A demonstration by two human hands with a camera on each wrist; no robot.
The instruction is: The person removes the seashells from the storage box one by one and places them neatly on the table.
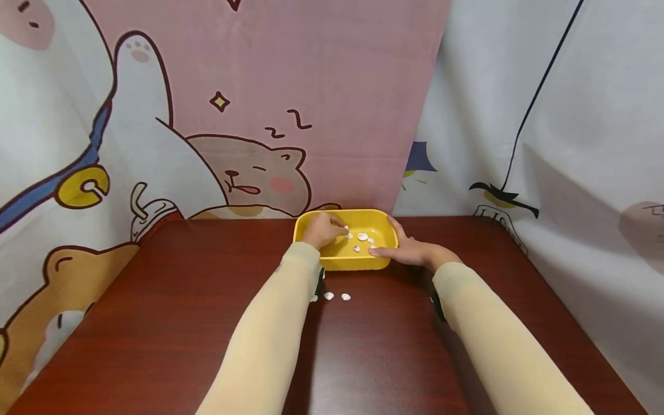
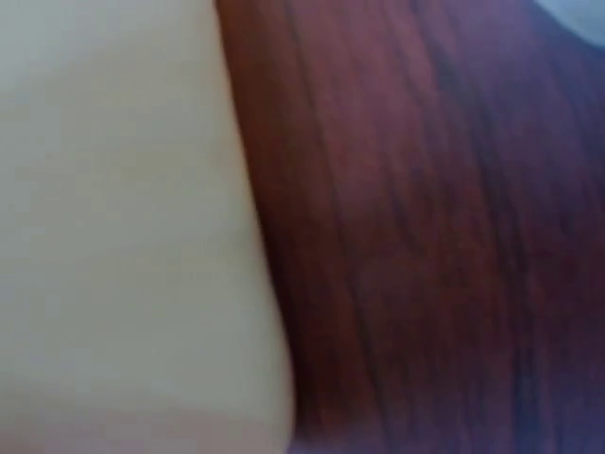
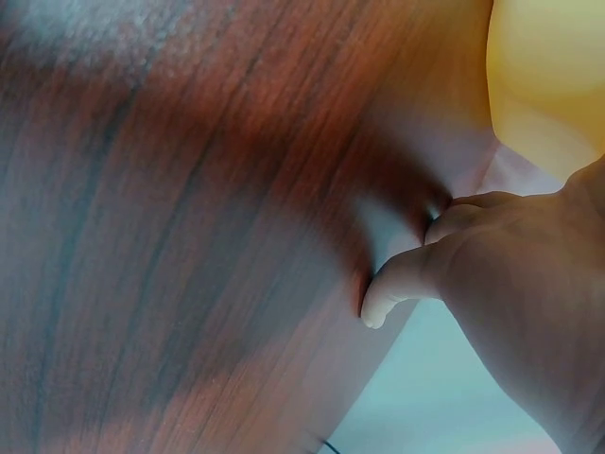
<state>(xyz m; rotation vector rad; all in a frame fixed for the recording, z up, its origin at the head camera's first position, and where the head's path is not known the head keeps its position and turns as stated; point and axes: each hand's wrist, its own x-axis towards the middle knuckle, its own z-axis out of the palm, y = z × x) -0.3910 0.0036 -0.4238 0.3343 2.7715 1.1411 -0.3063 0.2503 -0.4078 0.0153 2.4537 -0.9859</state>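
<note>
Because the white piece point(image 1: 347, 229) at the left hand's point(image 1: 323, 230) fingertips was small, I rated a slip the likeliest fault: a loose pinch could have dropped it among the scattered pieces point(image 1: 362, 237) inside the yellow tray point(image 1: 358, 264). Second risk: the left sleeve point(image 1: 270, 323) lay close beside the loose pieces point(image 1: 329, 296) on the desk point(image 1: 384, 346), just on the near side of the tray; a low forearm sweep might have scattered them. Third: the right hand point(image 1: 413, 252) gripped the tray's right end, thumb over the rim, other fingers outside; pressing unevenly there might have tipped or slid it.

Position: the white piece was over the middle of the tray, touching the left fingertips, which looked closed on it. My left wrist view showed sleeve and desk only, so I could not tell how firm that pinch was.
</note>
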